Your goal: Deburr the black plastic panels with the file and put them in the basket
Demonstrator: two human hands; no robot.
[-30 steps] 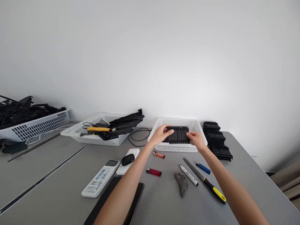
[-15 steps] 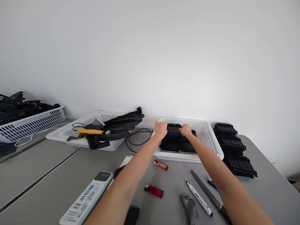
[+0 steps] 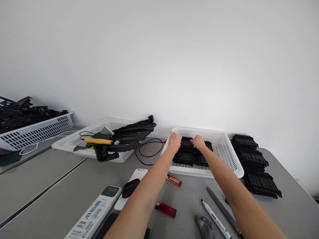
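A white basket [image 3: 234, 162] stands at the back of the grey table and holds black ribbed plastic parts [image 3: 189, 156]. Both my hands reach into it. My left hand [image 3: 175, 139] lies on the far left corner of the top part, fingers curled over its edge. My right hand [image 3: 198, 141] grips the same part's far edge a little to the right, fingers bent down. To the right of the basket, more black parts [image 3: 252, 160] are stacked on the table.
A second white basket [image 3: 74, 143] with black pieces and a yellow-handled tool [image 3: 98, 140] sits to the left, a third [image 3: 35, 127] farther left. A cable [image 3: 149, 149], two lighters [image 3: 165, 209], a marker [image 3: 215, 219], a file [image 3: 220, 207] and a remote [image 3: 94, 214] lie nearby.
My hands carried a black part from above the basket's front rim down into the basket, onto the stack. The camera has moved closer and tilted.
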